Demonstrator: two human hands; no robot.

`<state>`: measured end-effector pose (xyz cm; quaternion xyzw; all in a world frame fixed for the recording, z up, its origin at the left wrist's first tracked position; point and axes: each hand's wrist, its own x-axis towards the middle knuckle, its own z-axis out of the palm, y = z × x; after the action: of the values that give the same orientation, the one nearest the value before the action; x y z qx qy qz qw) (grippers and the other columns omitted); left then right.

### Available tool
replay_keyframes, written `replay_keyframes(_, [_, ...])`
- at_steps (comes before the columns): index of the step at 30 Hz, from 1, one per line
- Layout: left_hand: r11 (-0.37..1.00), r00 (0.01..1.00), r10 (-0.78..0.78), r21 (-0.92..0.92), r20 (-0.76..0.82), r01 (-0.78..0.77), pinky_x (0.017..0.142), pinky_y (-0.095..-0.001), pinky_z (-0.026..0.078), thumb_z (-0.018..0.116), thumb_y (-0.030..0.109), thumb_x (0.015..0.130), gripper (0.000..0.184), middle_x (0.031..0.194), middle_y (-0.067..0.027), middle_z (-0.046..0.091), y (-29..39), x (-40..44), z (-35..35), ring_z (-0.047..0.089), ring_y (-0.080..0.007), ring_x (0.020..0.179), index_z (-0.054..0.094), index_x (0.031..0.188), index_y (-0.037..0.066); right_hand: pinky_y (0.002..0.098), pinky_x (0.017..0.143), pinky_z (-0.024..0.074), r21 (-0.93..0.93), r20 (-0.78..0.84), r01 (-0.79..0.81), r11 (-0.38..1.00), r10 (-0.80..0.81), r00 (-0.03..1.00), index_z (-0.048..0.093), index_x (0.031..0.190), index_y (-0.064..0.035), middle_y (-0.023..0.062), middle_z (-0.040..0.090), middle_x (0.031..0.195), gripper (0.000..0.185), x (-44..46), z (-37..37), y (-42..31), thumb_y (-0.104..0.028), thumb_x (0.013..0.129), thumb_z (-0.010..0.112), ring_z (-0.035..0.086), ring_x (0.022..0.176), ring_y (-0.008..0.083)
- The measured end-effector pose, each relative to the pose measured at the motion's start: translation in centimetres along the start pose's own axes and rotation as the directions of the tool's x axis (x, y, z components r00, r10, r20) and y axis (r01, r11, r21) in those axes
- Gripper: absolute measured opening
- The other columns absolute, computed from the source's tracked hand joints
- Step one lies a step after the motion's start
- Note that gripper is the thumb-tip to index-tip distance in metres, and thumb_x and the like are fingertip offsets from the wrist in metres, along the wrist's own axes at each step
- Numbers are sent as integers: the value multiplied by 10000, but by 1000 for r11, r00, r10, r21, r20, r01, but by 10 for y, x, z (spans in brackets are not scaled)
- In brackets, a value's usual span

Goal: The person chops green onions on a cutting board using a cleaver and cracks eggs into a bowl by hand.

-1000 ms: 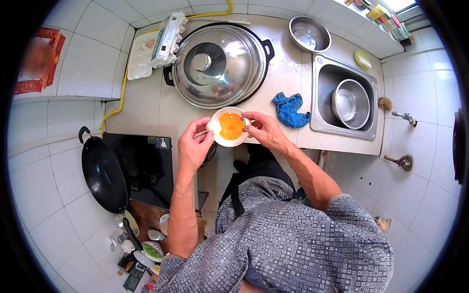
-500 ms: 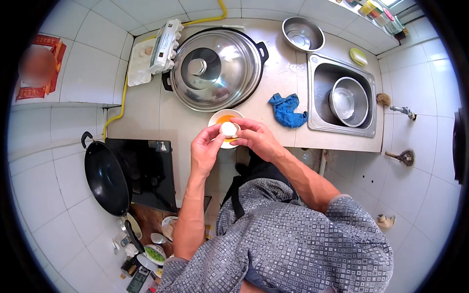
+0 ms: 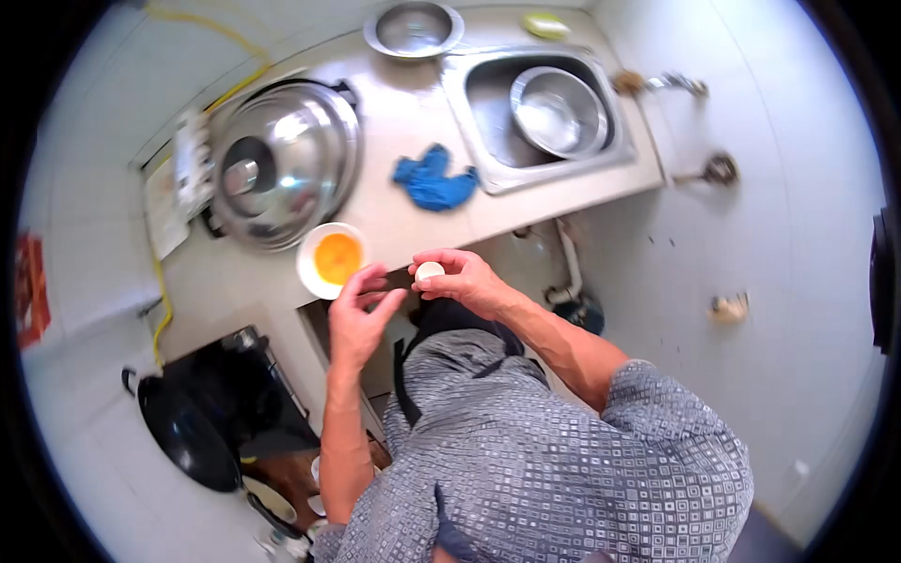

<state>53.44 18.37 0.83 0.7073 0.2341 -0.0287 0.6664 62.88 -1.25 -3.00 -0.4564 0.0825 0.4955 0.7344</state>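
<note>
A pale eggshell (image 3: pixel 430 271) is pinched in the fingers of my right hand (image 3: pixel 463 281), just off the counter's front edge. To its left, my left hand (image 3: pixel 364 314) has its thumb and fingers apart and holds nothing. A white bowl (image 3: pixel 307 266) with orange-yellow egg (image 3: pixel 337 258) in it stands at the counter's edge, beyond my left fingertips.
A large lidded pan (image 3: pixel 300 159) and egg cartons (image 3: pixel 192 164) stand at the back left. Beside the blue cloth (image 3: pixel 436 178) is a sink (image 3: pixel 479 103) holding a metal bowl (image 3: pixel 560 113). A black wok (image 3: pixel 188 432) lies lower left.
The view has swung right, so the counter appears tilted. My hands have left the bowl and moved apart; the eggshell is now in my right hand, and my left hand has opened.
</note>
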Motion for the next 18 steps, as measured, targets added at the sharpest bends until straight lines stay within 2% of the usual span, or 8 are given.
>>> replay_keyframes(5, [998, 999, -41, -37, 7, 41, 932, -290, 532, 750, 16, 882, 443, 1207, -101, 671, -27, -12, -17, 635, -150, 1044, 605, 1299, -10, 334, 895, 565, 10, -384, -19, 1000, 21, 923, 535, 1367, 21, 114, 653, 1224, 546, -101, -102, 36, -103, 884, 757, 682, 1039, 211])
replay_keyframes(9, [989, 990, -138, -52, -43, 135, 973, -309, 516, 725, 33, 909, 434, 1228, -107, 669, -51, -19, -46, 636, -162, 1096, 595, 1321, -8, 320, 818, 608, 114, -740, -15, 993, 95, 666, 574, 1310, 9, 114, 679, 1100, 437, -194, -187, 82, -83, 905, 712, 697, 937, 188])
replay_keyframes(10, [991, 991, -127, -44, -50, 124, 969, -308, 518, 713, 43, 923, 425, 1231, -110, 667, -61, -20, -55, 636, -164, 1102, 591, 1326, -13, 328, 849, 608, 145, -760, -25, 989, 128, 637, 519, 1368, 9, 118, 682, 1085, 516, -216, -220, 100, -120, 909, 716, 702, 941, 204])
replay_keyframes(12, [988, 985, -151, -51, -79, 147, 965, -305, 519, 714, 57, 928, 411, 1223, -111, 667, -59, -20, -64, 637, -163, 1091, 595, 1315, -14, 388, 886, 612, 312, -847, 79, 947, 239, 475, 401, 1491, -104, 174, 473, 1437, 720, -256, -291, 146, -263, 886, 758, 651, 1103, 348])
replay_keyframes(15, [988, 977, -148, -71, -151, 139, 942, -306, 529, 744, 88, 913, 412, 1191, -99, 672, -72, -18, -85, 640, -158, 1070, 606, 1288, -15, 483, 909, 566, 276, -895, -44, 960, 273, 353, 466, 1449, -104, 177, 436, 1492, 730, -322, -349, 185, -556, 910, 664, 603, 1159, 342])
replay_keyframes(16, [993, 979, -116, -40, -168, 111, 934, -307, 533, 759, 102, 903, 422, 1182, -94, 673, -72, -17, -93, 643, -156, 1057, 608, 1280, -15, 494, 928, 533, 151, -932, 23, 988, 135, 337, 486, 1420, -47, 151, 523, 1419, 722, -319, -316, 169, -570, 939, 616, 600, 1154, 320])
replay_keyframes(17, [996, 978, -84, -8, -192, 84, 927, -307, 537, 773, 117, 894, 433, 1174, -89, 674, -68, -15, -101, 645, -154, 1044, 611, 1273, -16, 468, 926, 529, 117, -945, -79, 990, 136, 297, 483, 1412, -11, 158, 559, 1369, 703, -317, -328, 170, -539, 962, 596, 624, 1094, 312])
replay_keyframes(18, [999, 971, -48, 11, -236, 52, 919, -307, 540, 782, 127, 887, 444, 1170, -91, 676, -60, -13, -107, 648, -153, 1031, 611, 1271, -17, 423, 795, 579, 212, -938, -112, 971, 235, 256, 478, 1427, -36, 171, 543, 1380, 722, -317, -379, 198, -562, 948, 603, 641, 1030, 309])
